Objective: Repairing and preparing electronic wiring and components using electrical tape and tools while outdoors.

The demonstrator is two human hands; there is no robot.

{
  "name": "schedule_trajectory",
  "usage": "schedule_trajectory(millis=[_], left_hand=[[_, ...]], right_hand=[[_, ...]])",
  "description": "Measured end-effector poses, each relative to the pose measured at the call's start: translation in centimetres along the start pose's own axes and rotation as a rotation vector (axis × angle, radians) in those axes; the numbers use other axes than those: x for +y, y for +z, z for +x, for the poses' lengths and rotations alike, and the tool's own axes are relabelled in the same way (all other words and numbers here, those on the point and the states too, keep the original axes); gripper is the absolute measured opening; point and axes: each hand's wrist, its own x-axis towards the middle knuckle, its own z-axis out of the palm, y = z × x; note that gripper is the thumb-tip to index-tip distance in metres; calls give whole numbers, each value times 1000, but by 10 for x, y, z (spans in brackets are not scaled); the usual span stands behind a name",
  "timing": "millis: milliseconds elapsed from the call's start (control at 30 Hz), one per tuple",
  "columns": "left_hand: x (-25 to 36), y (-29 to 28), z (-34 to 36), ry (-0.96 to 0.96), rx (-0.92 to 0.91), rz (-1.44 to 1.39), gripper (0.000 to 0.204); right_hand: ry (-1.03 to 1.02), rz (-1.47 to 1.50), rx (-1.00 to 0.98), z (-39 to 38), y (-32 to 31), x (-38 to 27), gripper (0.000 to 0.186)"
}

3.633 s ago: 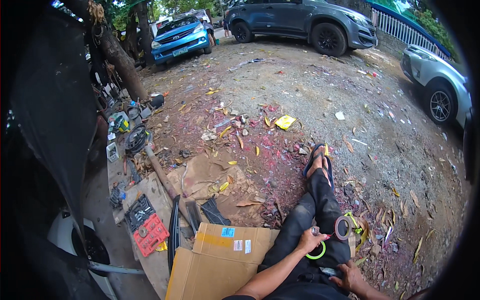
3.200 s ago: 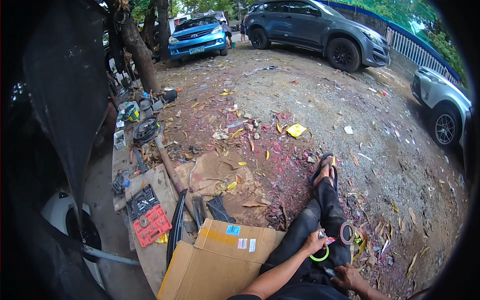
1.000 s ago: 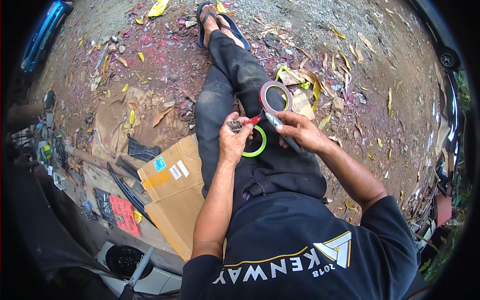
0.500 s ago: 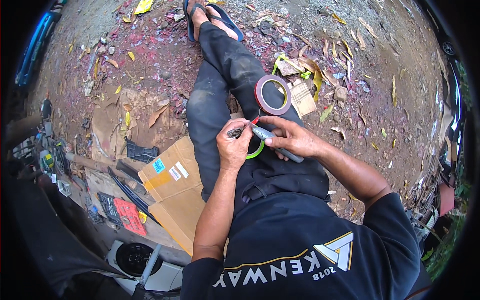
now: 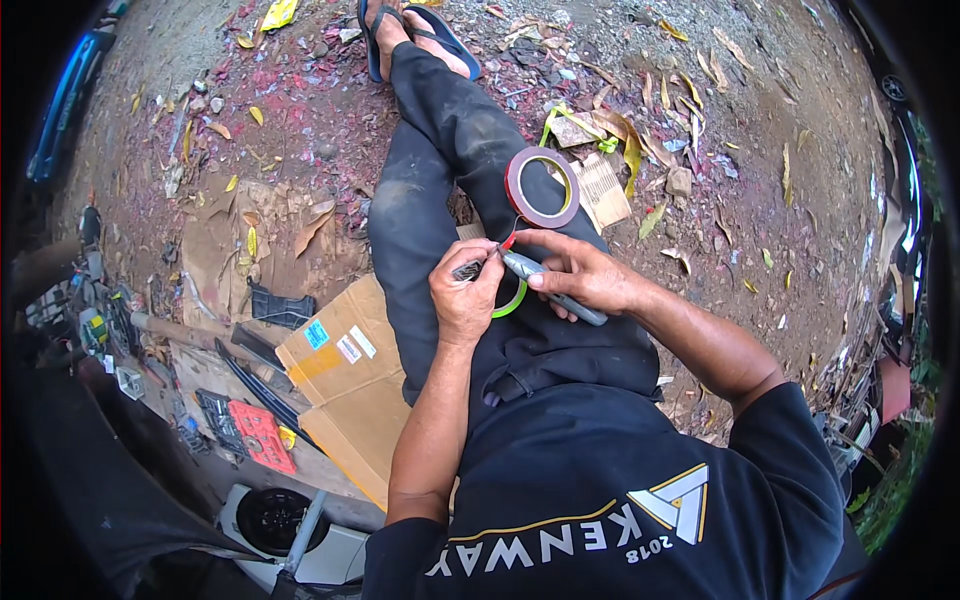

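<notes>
Above my lap, my left hand (image 5: 463,297) pinches a small dark, silvery piece (image 5: 467,271) whose kind I cannot make out. My right hand (image 5: 592,277) is closed around a grey-handled tool (image 5: 556,288); its tip meets the left fingertips, and whether it has a blade is hidden there. A short strip of red-backed tape (image 5: 508,242) lies between the fingertips of both hands. It runs up to a roll of double-sided tape (image 5: 541,220), red and brown-grey, resting on my thigh beyond the hands. Below the hands, a bright green ring (image 5: 511,306) shows partly on my lap.
Left of my legs lies flattened cardboard (image 5: 350,355). Beyond it are a red tool case (image 5: 262,436), a black plastic part (image 5: 281,303) and a cluttered heap of tools. A white panel with a black round part (image 5: 281,520) stands lower left. Dry leaves and scraps litter the ground.
The whole view has shifted very slightly. Both hands keep their grip and place, and the tape roll still rests on the thigh.
</notes>
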Motion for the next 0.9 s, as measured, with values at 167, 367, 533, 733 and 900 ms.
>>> schedule_trajectory(millis=[167,367,533,733,900], left_hand=[[2,0,-1,19,-13,-23,6],[3,-2,-1,76,-40,51,7],[0,-1,0,87,-34,27,7],[-2,-3,-1,73,-28,-11,6],[0,-3,-1,22,-20,-52,6]], right_hand=[[2,-3,3,1,0,1,59],[2,8,48,7,0,4,58],[13,10,15,1,-1,2,61],[26,51,-31,0,-1,2,60],[-3,81,-17,3,-3,3,57]])
